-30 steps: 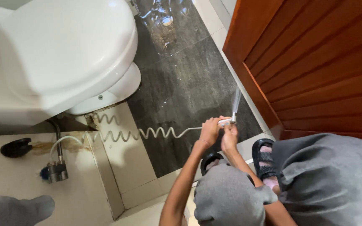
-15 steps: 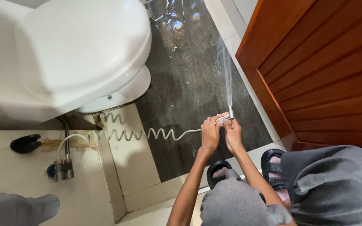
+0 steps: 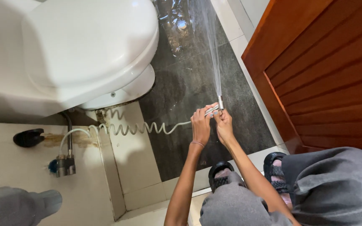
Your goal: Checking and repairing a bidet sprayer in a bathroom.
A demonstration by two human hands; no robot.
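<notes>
My left hand (image 3: 200,124) and my right hand (image 3: 223,125) both grip a small chrome spray nozzle (image 3: 217,106) held over the dark floor tiles (image 3: 189,83). A thin jet of water (image 3: 213,50) shoots from its tip toward the far end of the floor. A white coiled hose (image 3: 139,127) runs from the nozzle leftward to a metal valve (image 3: 65,164) on the white wall. The closed white toilet (image 3: 84,50) stands just left of the spray.
A brown wooden door (image 3: 327,67) fills the right side. My feet in black sandals (image 3: 221,173) stand on a pale threshold below the hands, grey trousers over my knees. A black holder (image 3: 28,137) sits on the wall near the valve. The floor far ahead is wet and shiny.
The hands stayed closed on the nozzle. The water jet has grown longer, now reaching to the far wet tiles. The view has shifted slightly.
</notes>
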